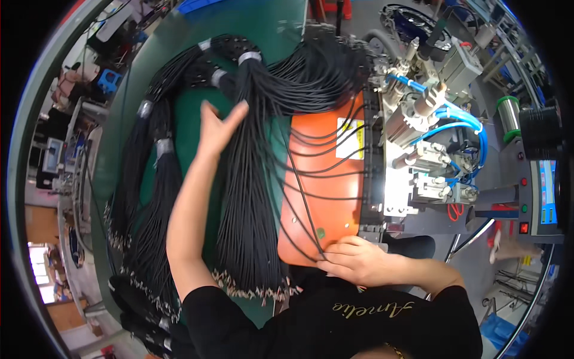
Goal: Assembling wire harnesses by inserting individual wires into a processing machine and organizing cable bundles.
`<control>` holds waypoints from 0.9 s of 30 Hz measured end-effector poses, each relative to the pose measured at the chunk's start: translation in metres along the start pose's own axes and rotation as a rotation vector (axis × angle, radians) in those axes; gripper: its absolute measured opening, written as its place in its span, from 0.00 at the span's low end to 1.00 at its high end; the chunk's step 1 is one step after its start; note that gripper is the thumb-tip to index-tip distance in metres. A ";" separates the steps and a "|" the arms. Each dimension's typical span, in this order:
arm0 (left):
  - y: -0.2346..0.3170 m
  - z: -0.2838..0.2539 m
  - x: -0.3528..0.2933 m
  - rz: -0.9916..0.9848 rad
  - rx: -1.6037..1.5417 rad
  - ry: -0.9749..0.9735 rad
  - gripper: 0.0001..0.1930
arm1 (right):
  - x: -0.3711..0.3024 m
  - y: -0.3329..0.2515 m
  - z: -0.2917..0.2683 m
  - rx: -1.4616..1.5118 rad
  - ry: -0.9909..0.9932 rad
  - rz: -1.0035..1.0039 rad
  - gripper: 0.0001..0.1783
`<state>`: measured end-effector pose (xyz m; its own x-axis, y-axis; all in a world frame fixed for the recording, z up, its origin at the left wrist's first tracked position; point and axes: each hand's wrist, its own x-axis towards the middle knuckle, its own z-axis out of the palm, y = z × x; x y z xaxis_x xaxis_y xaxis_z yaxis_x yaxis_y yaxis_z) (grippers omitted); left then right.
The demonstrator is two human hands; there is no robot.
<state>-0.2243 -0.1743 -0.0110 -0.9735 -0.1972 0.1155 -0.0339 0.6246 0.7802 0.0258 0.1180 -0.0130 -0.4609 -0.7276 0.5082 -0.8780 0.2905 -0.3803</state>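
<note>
A thick bundle of black cables [248,191] lies lengthwise on the green table, bound near its far end by a silvery band [249,57]. My left hand [218,128] is at its left side, thumb and fingers spread, with nothing held; one fingertip reaches the bundle's edge. At the near edge of an orange board [323,209], my right hand [353,260] has its fingers closed on the end of a black cable [305,206]. Several other cables cross the board to a dark row of holders [373,161] along its right side.
More banded cable bundles [158,209] spread over the left of the green table [197,119]. Metal cylinders with blue air hoses [478,128] stand right of the board. A control box with a screen [541,191] and a wire spool [508,118] are at far right.
</note>
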 end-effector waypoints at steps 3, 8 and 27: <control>-0.005 -0.008 -0.096 0.054 0.046 -0.177 0.57 | 0.022 -0.007 0.017 -0.030 -0.117 -0.115 0.17; -0.007 0.001 -0.142 0.097 0.252 -0.178 0.62 | 0.082 -0.018 0.004 0.135 -0.796 0.194 0.19; -0.025 -0.009 -0.126 -0.121 -0.598 -0.282 0.25 | 0.148 0.056 0.067 0.906 0.233 1.106 0.36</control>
<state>-0.0983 -0.1715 -0.0394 -0.9953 0.0162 -0.0957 -0.0944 0.0683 0.9932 -0.0834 -0.0151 -0.0109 -0.9239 -0.2540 -0.2860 0.2757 0.0763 -0.9582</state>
